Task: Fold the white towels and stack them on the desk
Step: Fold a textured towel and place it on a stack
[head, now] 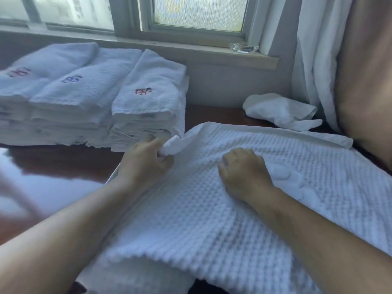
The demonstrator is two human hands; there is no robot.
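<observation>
A waffle towel (244, 209) lies spread on the desk (63, 164), its long axis running from near left to far right. The left hand (146, 164) pinches its far left corner; the right hand (244, 172), fingers curled, bunches the cloth mid-sheet. Three stacks of folded towels (95, 102) stand just left of that corner. One crumpled cloth (280, 111) lies far right.

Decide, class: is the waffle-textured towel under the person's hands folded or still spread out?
Mostly spread. The waffle towel lies open across the desk, only its near edge doubled under. The left hand grips a corner.
</observation>
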